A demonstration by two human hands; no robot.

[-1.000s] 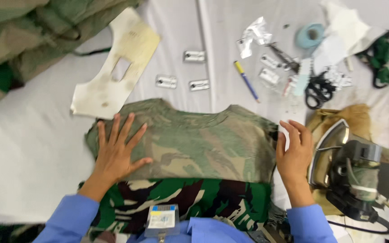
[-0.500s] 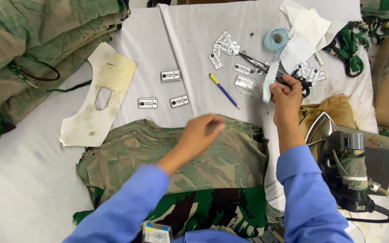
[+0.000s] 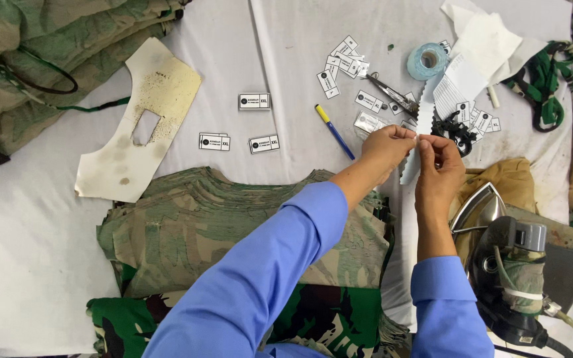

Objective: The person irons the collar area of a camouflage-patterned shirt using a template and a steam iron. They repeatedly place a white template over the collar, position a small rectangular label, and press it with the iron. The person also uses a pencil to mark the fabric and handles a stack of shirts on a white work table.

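My left hand [image 3: 386, 146] and my right hand [image 3: 438, 159] meet over the white table, both pinching a long white strip with a zigzag edge [image 3: 422, 126]. The strip hangs between the fingers, just right of a stack of folded camouflage shirts [image 3: 233, 225]. Both arms wear blue sleeves. Small white size labels [image 3: 254, 101] lie on the cloth to the left, and several more [image 3: 343, 63] are scattered behind my hands. A blue and yellow pen [image 3: 334, 131] lies just left of my left hand.
A stained white cardboard template [image 3: 142, 122] lies at left. Piled camouflage garments [image 3: 48, 46] fill the top left. Black scissors [image 3: 453, 126], metal snips [image 3: 392, 96], a blue tape roll [image 3: 427, 61] and white paper [image 3: 485, 40] sit behind. An iron [image 3: 509, 258] stands at right.
Both hands left the shirt stack and moved up to the right. The left hand joined the right, and both now grip the zigzag strip.
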